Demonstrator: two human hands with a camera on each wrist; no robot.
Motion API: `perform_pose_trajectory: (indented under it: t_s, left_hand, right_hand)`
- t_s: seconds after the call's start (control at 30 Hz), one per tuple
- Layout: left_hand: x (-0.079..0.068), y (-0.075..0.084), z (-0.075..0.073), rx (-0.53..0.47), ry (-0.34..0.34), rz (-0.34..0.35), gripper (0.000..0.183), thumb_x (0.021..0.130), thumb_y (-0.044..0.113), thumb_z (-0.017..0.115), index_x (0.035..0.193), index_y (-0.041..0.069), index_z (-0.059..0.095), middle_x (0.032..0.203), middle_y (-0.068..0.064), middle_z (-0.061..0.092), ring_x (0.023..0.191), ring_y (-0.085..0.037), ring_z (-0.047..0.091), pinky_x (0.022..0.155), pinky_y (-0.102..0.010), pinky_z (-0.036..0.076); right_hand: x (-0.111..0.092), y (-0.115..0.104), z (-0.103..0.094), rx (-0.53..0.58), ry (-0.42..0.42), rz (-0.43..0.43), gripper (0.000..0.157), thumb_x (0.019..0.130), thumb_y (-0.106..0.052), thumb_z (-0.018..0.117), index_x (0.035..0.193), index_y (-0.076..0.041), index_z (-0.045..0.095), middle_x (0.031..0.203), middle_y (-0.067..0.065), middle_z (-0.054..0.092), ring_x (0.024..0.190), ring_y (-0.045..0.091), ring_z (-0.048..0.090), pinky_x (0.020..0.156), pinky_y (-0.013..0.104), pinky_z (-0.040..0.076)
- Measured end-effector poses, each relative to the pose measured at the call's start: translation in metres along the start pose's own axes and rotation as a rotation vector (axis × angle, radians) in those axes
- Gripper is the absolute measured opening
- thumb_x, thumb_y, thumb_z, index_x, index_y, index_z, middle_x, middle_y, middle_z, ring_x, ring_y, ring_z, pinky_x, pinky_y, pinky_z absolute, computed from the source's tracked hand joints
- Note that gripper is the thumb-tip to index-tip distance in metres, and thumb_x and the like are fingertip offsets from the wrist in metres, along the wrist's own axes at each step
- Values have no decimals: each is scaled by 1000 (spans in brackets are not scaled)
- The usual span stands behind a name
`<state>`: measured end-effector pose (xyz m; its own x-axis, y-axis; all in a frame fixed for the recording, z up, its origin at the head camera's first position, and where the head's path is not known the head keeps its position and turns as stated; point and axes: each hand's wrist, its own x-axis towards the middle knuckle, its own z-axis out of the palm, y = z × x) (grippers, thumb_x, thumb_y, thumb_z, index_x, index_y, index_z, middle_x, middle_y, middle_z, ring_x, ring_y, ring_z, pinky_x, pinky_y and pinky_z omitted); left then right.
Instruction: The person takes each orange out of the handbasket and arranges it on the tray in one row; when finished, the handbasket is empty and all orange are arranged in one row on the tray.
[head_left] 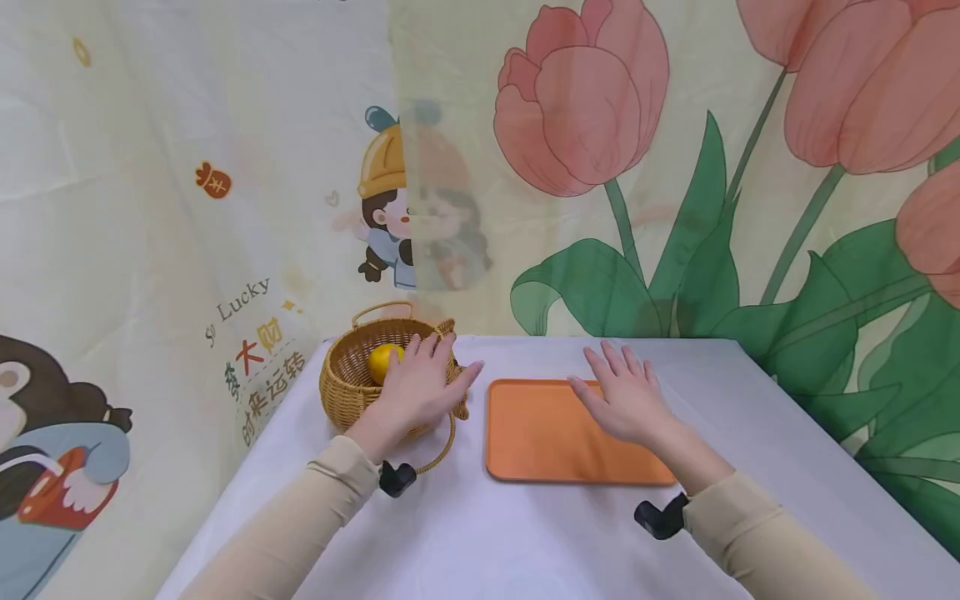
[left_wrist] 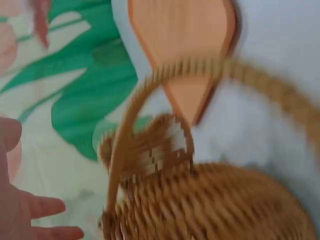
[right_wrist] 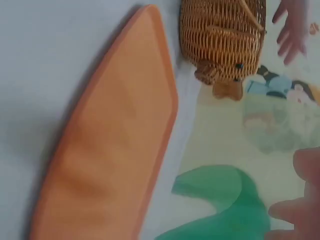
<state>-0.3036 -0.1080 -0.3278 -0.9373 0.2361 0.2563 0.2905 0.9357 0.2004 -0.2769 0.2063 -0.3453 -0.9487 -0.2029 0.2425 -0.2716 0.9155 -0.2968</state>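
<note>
My left hand (head_left: pixel 422 377) hovers over the right part of a wicker basket (head_left: pixel 347 408), its fingers spread and nothing held. Inside the basket lies a yellow, rounded fruit (head_left: pixel 380 362), partly hidden by that hand; its exact kind cannot be told. The basket has an animal-shaped head on its right side and a handle (left_wrist: pixel 200 67), blurred in the left wrist view. Over an orange tray (head_left: pixel 536 433) my right hand (head_left: pixel 624 398) is held with straight, spread fingers. No object shows on the visible part of the tray.
Basket and tray stand on a table with a white cloth (head_left: pixel 480 533). Behind the table hangs a printed curtain (head_left: pixel 465 125) with tulips and cartoon figures. A black wrist camera (head_left: pixel 396 479) sits under the left wrist, another camera (head_left: pixel 662 518) under the right.
</note>
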Motion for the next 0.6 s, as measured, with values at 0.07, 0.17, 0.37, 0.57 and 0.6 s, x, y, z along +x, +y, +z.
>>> perform_pose_trajectory:
  t_s: [0.07, 0.17, 0.37, 0.57, 0.6]
  left_hand:
    - [2, -11, -7, -25, 16, -29, 86, 100, 72, 31, 155, 7, 40, 154, -21, 43, 145, -42, 33, 114, -68, 24]
    - [7, -28, -20, -61, 0, -82, 84, 102, 70, 33, 152, 3, 43, 149, -25, 46, 138, -45, 42, 110, -67, 33]
    - [24, -61, -44, -113, -53, -137, 83, 105, 62, 30, 154, -4, 36, 150, -32, 42, 134, -50, 45, 106, -64, 40]
    - [37, -78, -51, -172, -88, -129, 77, 107, 53, 33, 151, -10, 37, 149, -32, 46, 136, -48, 44, 111, -59, 37]
    - [38, -79, -51, -176, -99, -129, 79, 107, 55, 34, 151, -10, 37, 148, -31, 46, 135, -47, 45, 111, -59, 38]
  right_hand:
    - [-9, 14, 3, 24, 5, 23, 74, 107, -53, 42, 158, 0, 33, 163, 30, 20, 148, 56, 8, 114, 75, 2]
    - [-27, 36, 11, 50, -2, 72, 73, 108, -51, 42, 155, 5, 35, 159, 35, 23, 145, 61, 12, 111, 78, 6]
    - [-58, 75, 34, 88, -48, 183, 77, 109, -51, 39, 152, 12, 32, 156, 41, 23, 140, 66, 15, 108, 80, 14]
    - [-75, 94, 49, 149, -108, 258, 81, 109, -56, 34, 155, 11, 27, 158, 40, 16, 141, 65, 10, 109, 79, 8]
    - [-77, 95, 51, 156, -113, 266, 81, 109, -55, 34, 155, 11, 26, 158, 40, 15, 141, 65, 9, 110, 79, 7]
